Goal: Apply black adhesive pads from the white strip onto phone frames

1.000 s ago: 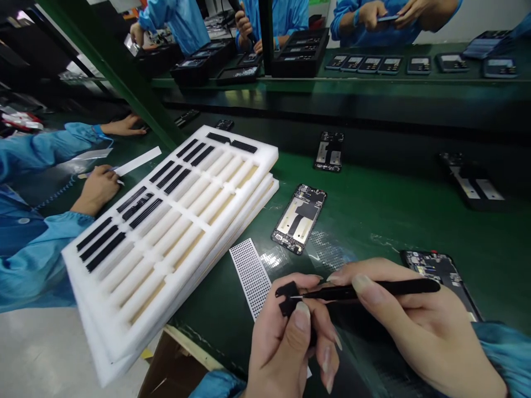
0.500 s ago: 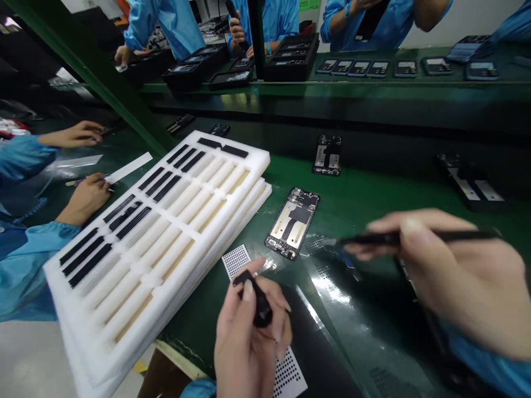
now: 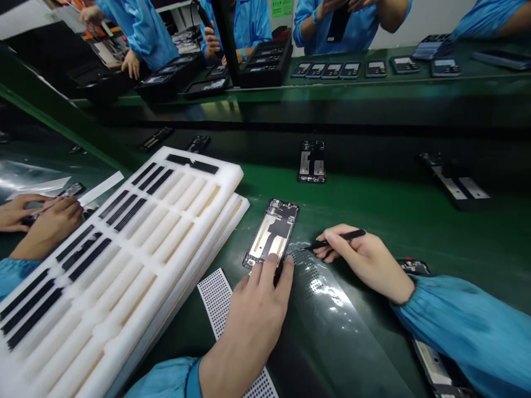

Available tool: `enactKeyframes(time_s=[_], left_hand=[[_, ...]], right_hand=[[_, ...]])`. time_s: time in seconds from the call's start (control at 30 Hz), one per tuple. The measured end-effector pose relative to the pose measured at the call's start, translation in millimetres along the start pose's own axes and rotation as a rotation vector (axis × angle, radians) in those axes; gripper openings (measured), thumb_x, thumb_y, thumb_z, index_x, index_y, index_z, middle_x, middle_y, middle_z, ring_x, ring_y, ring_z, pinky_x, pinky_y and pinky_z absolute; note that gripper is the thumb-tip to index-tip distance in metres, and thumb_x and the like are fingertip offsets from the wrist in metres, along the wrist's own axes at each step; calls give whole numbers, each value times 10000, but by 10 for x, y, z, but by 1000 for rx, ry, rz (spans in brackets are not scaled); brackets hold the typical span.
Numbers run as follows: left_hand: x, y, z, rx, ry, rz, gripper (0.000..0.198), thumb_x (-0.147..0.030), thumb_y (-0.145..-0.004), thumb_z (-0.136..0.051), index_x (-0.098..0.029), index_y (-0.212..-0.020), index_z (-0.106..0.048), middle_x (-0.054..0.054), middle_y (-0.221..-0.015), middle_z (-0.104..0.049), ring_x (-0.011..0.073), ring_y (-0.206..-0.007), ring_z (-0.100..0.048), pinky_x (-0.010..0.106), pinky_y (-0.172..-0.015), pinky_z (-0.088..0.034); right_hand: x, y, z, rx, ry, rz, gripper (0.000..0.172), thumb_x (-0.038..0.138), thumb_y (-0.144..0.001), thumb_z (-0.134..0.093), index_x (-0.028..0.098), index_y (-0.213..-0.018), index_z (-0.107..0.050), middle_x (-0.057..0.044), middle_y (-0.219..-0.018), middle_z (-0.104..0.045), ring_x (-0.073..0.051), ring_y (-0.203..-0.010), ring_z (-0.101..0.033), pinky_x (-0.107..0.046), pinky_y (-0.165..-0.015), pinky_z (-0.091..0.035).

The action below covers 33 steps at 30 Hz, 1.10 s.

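An opened phone lies on the green bench, its silver plate and circuit parts showing. My left hand is closed over its lower end, fingertips on the phone and thumb at the right edge. Something dark shows between thumb and forefinger; whether it is a separate piece I cannot tell. Black tweezers are pinched in my right hand, just right of the phone. Their tip is at a clear plastic sheet with a dotted patch. Under my left wrist lies a white strip with black dots.
A stack of white foam trays with black strips in several slots stands at the left. Another opened phone lies farther back, and one is partly under my right sleeve. A co-worker's hands handle a phone at far left.
My left hand has moved from holding a small black part near the bench front to the phone's lower end. My right hand has drawn the tweezers in beside the phone. The view has shifted.
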<state>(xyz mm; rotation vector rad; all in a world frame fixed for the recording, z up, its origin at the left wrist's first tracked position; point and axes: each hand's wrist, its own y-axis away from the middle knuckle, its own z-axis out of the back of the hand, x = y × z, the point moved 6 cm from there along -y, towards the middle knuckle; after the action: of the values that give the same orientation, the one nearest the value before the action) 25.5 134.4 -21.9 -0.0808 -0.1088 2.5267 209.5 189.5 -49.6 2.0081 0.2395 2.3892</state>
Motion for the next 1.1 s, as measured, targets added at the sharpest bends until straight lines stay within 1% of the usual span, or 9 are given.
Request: enactKeyframes(time_s=[0.07, 0.17, 0.47, 0.67, 0.77, 0.83, 0.93, 1.03, 1.1], left_hand=[[2, -35, -38, 12, -87, -12, 702, 122, -740, -355, -121, -1372, -540, 239, -1432, -524, 312, -930, -674, 443, -651, -620], [12, -37, -116, 61, -171, -48, 766, 120, -695, -406, -142, -1406, -521, 226, -1552, -398, 282, -950, -659, 408, -688, -625], [24, -30, -166, 83, -118, -55, 810, 110, -667, -425, -138, -1435, -495, 191, -1511, -467, 313, -1040, -629, 415, -697, -641], [18, -35, -175, 85, -113, -53, 787, 93, -677, -411, -126, -1428, -496, 186, -1486, -501, 314, -995, -642, 402, -626, -636], [43, -21, -176, 82, -70, -33, 765, 94, -697, -389, -126, -1423, -494, 188, -1503, -479, 325, -1020, -642, 420, -640, -633], [60, -4, -105, 6, 70, -1, 702, 98, -763, -355, -136, -1409, -501, 187, -1487, -490, 322, -1094, -628, 434, -733, -625], [134, 30, 20, -99, 608, 165, 505, -9, -955, -344, -206, -1393, -500, 128, -1299, -619, 241, -1145, -616, 395, -926, -556], [195, 68, 1, -35, 1080, 430, 318, -225, -1055, -359, -236, -1336, -508, 51, -1046, -686, 174, -909, -661, 330, -840, -553], [212, 87, -6, 11, 1167, 515, 284, -290, -1065, -352, -218, -1277, -527, 39, -984, -686, 162, -813, -647, 310, -753, -543]], right_hand=[[-2, -1, -1, -1, -2, 8, 464, 597, -917, -600, 155, -847, -723, -106, -822, -772, -203, -722, -753, -317, -658, -647], [-14, 4, -3, -1, -12, 11, 445, 583, -929, -588, 162, -867, -717, -99, -825, -773, -207, -742, -758, -323, -671, -651], [-18, 46, -14, 14, 81, 60, 365, 468, -994, -532, 175, -894, -725, -84, -937, -768, -184, -796, -748, -274, -701, -630], [-34, 32, -36, 12, 114, 57, 378, 468, -996, -527, 179, -864, -732, -90, -970, -768, -193, -810, -747, -288, -712, -626], [-16, 30, -52, 26, 121, 82, 378, 463, -994, -530, 182, -845, -735, -89, -985, -771, -192, -819, -748, -286, -720, -625], [14, 41, -33, 14, 96, 88, 381, 468, -985, -547, 183, -822, -740, -90, -985, -776, -199, -828, -754, -291, -738, -629], [95, 67, 26, -30, 25, 85, 377, 479, -973, -569, 191, -829, -766, -85, -964, -783, -207, -827, -765, -299, -767, -636], [202, 90, 74, -63, 9, 110, 353, 468, -967, -588, 196, -850, -781, -79, -964, -782, -200, -816, -768, -287, -769, -636], [249, 105, 99, -74, 13, 119, 362, 474, -960, -598, 186, -831, -774, -80, -916, -779, -185, -762, -762, -265, -717, -635]])
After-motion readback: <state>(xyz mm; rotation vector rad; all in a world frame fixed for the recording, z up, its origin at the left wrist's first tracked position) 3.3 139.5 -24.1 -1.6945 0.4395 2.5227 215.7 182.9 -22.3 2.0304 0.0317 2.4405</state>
